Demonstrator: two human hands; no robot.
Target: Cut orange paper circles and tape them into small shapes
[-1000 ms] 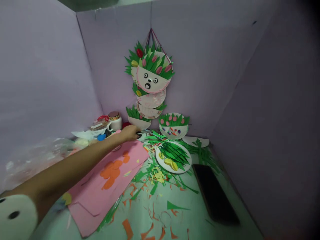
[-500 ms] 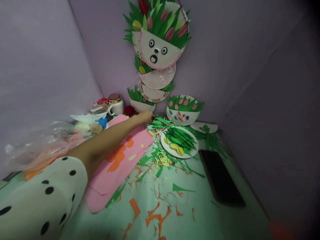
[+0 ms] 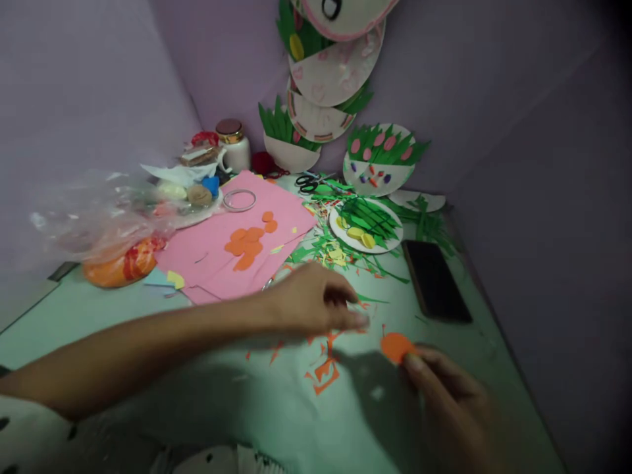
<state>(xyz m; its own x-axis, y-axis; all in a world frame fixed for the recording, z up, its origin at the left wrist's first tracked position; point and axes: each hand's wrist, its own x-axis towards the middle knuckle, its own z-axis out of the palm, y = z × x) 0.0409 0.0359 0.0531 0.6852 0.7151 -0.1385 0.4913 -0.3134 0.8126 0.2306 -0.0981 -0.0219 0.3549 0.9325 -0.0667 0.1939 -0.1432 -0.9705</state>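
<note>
My right hand (image 3: 447, 388) pinches an orange paper circle (image 3: 394, 347) between thumb and fingers at the lower right. To its left, my left hand (image 3: 316, 299) hovers over the table, fingers curled but apart from the thumb, with nothing seen between them. Orange paper scraps (image 3: 326, 376) lie below and around that hand. Behind it, several cut orange circles (image 3: 245, 243) rest in a cluster on pink paper sheets (image 3: 212, 253). Scissors (image 3: 307, 183) with black handles lie at the back among green scraps.
A white plate (image 3: 336, 230) holds green strips and yellow ovals. A dark phone (image 3: 437, 280) lies to its right. Half-plate crafts with paper leaves (image 3: 380, 174) stand by the wall. A lidded white mug (image 3: 237, 155), a silver ring (image 3: 239, 200) and plastic bags (image 3: 103, 210) are at left.
My left hand has come away from the scissors at the back, toward the front middle. My right hand has entered view with the orange circle. The camera view has tilted down.
</note>
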